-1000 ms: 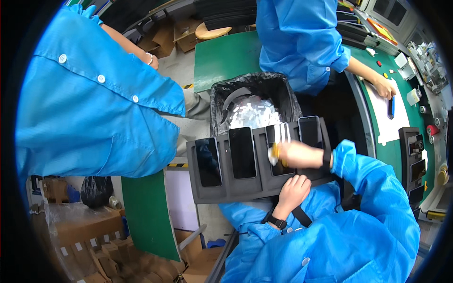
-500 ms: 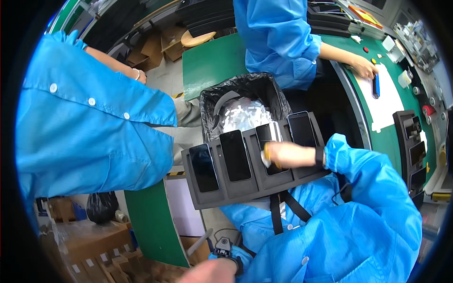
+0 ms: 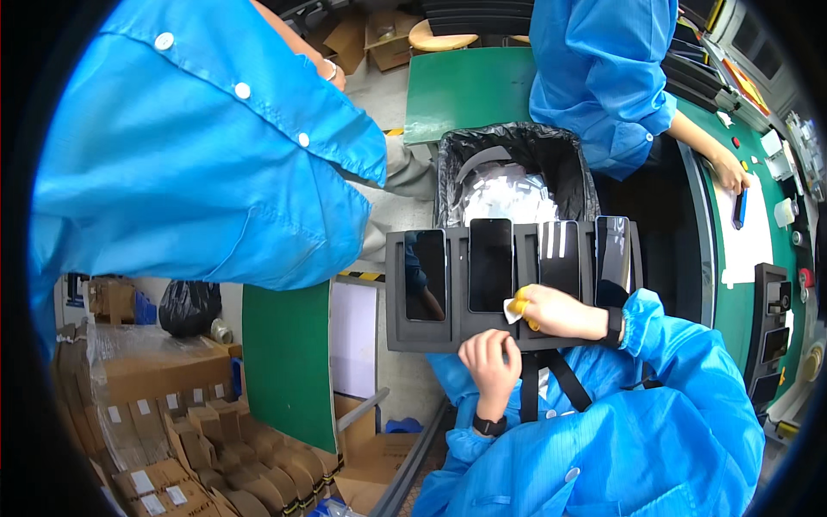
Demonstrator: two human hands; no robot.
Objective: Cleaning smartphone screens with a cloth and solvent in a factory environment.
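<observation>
A long dark foam tray (image 3: 431, 336) lies before me with phones in its slots. From left to right these are a dark-screened phone (image 3: 425, 280), a second phone (image 3: 490, 267), a phone with white stripes on its screen (image 3: 560, 250) and a phone in the right slot (image 3: 612, 250). My right hand (image 3: 556, 312), with yellow finger covers on its fingertips, pinches a small white wipe (image 3: 512, 311) by the second phone's lower right corner. At the tray's near edge is my left hand (image 3: 491, 366), fingers bent together; what they hold, if anything, is hidden.
Behind the tray stands a black-lined bin (image 3: 448, 177) with white scraps (image 3: 508, 196). A person in blue (image 3: 207, 164) stands at left; another person's hand (image 3: 730, 172) is at the right bench near a blue tool (image 3: 740, 208). Cardboard boxes (image 3: 155, 370) fill the lower left.
My left hand has come up from below to the tray's near edge. My right hand has moved from the striped phone toward the second phone. The view has swung left.
</observation>
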